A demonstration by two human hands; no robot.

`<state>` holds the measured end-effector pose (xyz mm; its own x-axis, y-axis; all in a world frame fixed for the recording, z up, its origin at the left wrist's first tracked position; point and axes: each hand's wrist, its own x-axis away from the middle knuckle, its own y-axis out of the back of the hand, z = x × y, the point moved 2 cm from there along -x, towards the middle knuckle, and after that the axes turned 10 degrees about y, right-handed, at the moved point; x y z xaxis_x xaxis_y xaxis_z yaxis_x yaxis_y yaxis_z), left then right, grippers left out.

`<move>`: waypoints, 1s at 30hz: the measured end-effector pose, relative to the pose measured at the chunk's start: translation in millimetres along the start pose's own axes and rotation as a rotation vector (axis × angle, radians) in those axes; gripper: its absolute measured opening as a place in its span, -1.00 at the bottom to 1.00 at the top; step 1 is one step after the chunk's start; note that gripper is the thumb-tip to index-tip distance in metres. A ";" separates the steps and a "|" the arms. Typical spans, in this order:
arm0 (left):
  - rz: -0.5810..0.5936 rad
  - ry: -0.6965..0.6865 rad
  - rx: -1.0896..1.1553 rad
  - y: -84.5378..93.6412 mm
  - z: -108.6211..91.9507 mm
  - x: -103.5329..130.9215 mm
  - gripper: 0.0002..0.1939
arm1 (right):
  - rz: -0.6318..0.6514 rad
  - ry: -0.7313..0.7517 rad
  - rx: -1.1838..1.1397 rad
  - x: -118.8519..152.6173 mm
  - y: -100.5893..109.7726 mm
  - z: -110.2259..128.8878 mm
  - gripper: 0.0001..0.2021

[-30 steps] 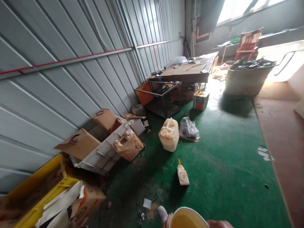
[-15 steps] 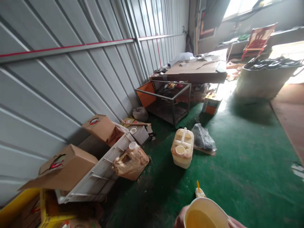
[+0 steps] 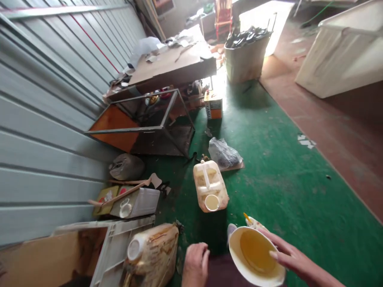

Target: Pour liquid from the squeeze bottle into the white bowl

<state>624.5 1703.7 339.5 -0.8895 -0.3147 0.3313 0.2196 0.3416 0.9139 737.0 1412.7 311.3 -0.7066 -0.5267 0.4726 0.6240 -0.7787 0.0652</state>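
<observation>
My right hand (image 3: 287, 255) grips the rim of a white tub (image 3: 235, 249), thumb inside and fingers outside. The tub is tilted toward me and holds amber-yellow liquid (image 3: 255, 249). My left hand (image 3: 196, 261) is to the left of the tub, apart from it, its fingers curled with nothing visible in them. Just beyond the tub, a small white object with an orange stick (image 3: 247, 217) is partly hidden. A cream jerrycan (image 3: 220, 187) with its wide mouth uncapped stands on the green floor ahead. Lower left is a stained, brownish jerrycan (image 3: 158, 255).
A white crate (image 3: 115, 243) holding cardboard is at lower left. Farther along the wall are a grey container (image 3: 145, 201) and a metal frame (image 3: 163, 127). A plastic bag (image 3: 224, 153) lies beyond the cream jerrycan. Large bins (image 3: 248, 59) stand at the back and right.
My view has turned right and downward. My left hand has come off the tub and moved left; my right hand keeps hold of it. More of the liquid shows.
</observation>
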 end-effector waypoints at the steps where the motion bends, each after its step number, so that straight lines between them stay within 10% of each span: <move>1: -0.002 -0.013 -0.072 3.7 10.1 -29.2 -0.81 | -0.024 -0.034 -0.062 -4.1 3.4 2.7 -0.16; 9: 0.104 -0.434 -0.393 -6.7 6.5 -247.0 -0.78 | -0.245 -0.225 -0.372 -14.2 1.3 -26.0 -0.20; 16: 0.205 -0.881 -0.608 -63.2 -5.1 -385.0 -0.48 | -0.567 -0.287 -0.648 -12.9 -81.1 -76.0 -0.14; 24: 0.551 -1.251 -0.870 -111.9 -40.8 -418.2 -0.69 | -0.934 -0.259 -0.878 -14.9 -196.6 -98.7 -0.17; 30: 0.632 -1.154 -1.072 -148.5 -47.8 -396.2 -0.75 | -1.046 -0.200 -1.025 2.2 -240.5 -150.8 -0.14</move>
<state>963.5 1735.3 83.8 -0.2639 0.5525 0.7906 0.3505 -0.7087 0.6123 535.1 1547.4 164.1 -0.5666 0.4016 0.7195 -0.6911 -0.7071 -0.1496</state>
